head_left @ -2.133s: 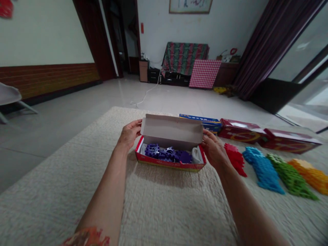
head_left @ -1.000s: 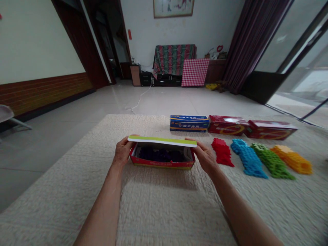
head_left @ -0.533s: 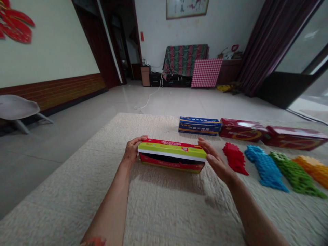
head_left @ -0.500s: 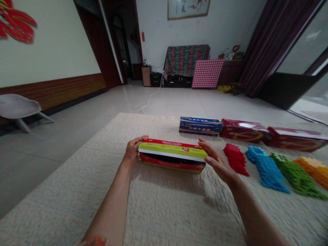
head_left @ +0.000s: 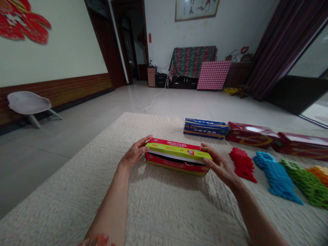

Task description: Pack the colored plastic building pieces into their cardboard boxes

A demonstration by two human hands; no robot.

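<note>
In the head view, a long red and yellow-green cardboard box (head_left: 178,154) sits mid-scene on a cream quilted cover (head_left: 164,212), its lid lowered but a dark gap showing under the white edge of the near flap. The left hand (head_left: 136,152) has the box's left end between thumb, on the near flap, and fingers, at the far edge. The right hand (head_left: 222,167) spans the right end likewise, its fingers spread along the top and its thumb on the flap's near corner.

Farther and right stand a blue printed carton (head_left: 205,128) and two glossy dark-red cartons (head_left: 251,135) in a row. Nearer, right of the right hand, lie clusters of notched plastic pieces: red (head_left: 242,164), blue (head_left: 278,177), green (head_left: 306,184) and orange-yellow (head_left: 319,174).
</note>
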